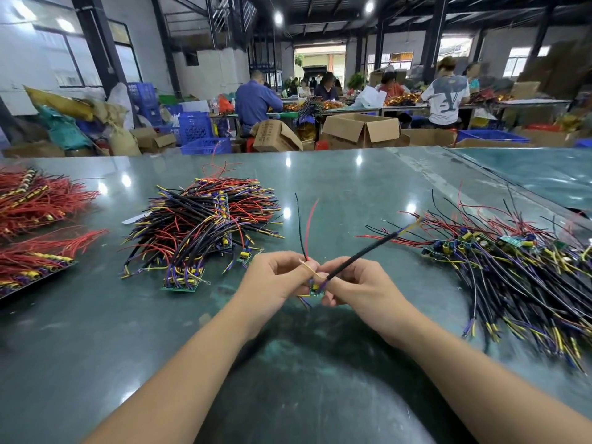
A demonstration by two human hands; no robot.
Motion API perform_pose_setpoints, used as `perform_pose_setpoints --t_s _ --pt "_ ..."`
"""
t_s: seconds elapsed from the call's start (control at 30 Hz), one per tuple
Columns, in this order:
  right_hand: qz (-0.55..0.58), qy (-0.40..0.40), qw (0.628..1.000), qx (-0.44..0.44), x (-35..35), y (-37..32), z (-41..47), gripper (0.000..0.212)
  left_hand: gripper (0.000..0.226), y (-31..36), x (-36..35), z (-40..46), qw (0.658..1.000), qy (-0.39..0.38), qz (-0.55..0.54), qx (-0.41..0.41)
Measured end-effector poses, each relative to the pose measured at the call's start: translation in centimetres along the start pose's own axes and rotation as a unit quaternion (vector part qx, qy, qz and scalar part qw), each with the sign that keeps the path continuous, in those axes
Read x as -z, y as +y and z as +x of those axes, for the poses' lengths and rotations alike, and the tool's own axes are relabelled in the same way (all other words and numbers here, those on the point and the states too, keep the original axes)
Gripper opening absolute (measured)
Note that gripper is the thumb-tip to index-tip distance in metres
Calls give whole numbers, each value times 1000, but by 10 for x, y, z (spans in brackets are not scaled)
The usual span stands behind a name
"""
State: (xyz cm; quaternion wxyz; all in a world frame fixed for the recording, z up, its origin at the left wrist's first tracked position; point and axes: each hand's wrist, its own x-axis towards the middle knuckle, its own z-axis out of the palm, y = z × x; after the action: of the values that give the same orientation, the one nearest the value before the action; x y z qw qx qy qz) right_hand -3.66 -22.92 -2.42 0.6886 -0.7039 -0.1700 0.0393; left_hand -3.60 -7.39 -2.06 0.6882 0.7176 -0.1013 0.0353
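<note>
Green matting covers the workbench [320, 363], with heaps of wired boards [205, 225] left and right of me. Above its middle, my left hand [275, 280] and right hand [355, 288] both pinch a small circuit board [317, 288]; its black sleeved cable [362, 253] slants up rightward, thin red and black leads rising.

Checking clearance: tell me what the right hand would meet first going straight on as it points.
The right hand points up-left: first the left hand, just across the circuit board both pinch; beyond, probably the middle wire pile.
</note>
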Motion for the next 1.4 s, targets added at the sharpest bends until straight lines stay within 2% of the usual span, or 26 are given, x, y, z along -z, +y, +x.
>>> perform_pose_setpoints --t_s 0.17,0.2,0.27,0.33,0.4,0.57,0.67,0.8,0.9,1.03,1.13,1.27,1.4 --pt "78 -3 996 -40 4 -3 2 47 15 0 -3 1 997 78 19 -8" --pt "73 -11 997 -38 4 -4 1 45 15 0 -3 2 996 89 17 -10" --pt "-9 -5 1000 -12 2 -2 -1 34 14 -1 -2 3 995 101 12 -11" --pt "-114 21 993 18 -1 1 -2 32 13 -2 -2 3 995 94 19 -8" --pt "-148 52 987 27 -1 3 -2 28 12 -5 -2 4 995 82 52 -13" --pt "-58 78 995 18 1 5 1 8 16 -7 -2 4 993 57 100 -32" --pt "-9 81 996 20 1 5 2 15 26 -5 -3 2 996 62 51 -35" --pt "42 60 996 52 -5 2 -1 28 19 -1 -1 1 996 81 -17 -22" --pt "37 50 995 75 -7 1 -3 23 20 0 -2 -1 997 65 -51 -11" --pt "-29 73 996 39 -4 5 0 18 23 2 -4 -2 995 60 -78 -3" --pt "-25 47 998 14 -6 6 0 14 23 3 -3 -1 994 79 -73 0" --pt "10 15 1000 10 -6 3 -3 21 19 3 -3 2 990 132 -53 6" --pt "48 13 999 6 -5 2 -1 9 21 4 0 6 983 183 -35 -4"
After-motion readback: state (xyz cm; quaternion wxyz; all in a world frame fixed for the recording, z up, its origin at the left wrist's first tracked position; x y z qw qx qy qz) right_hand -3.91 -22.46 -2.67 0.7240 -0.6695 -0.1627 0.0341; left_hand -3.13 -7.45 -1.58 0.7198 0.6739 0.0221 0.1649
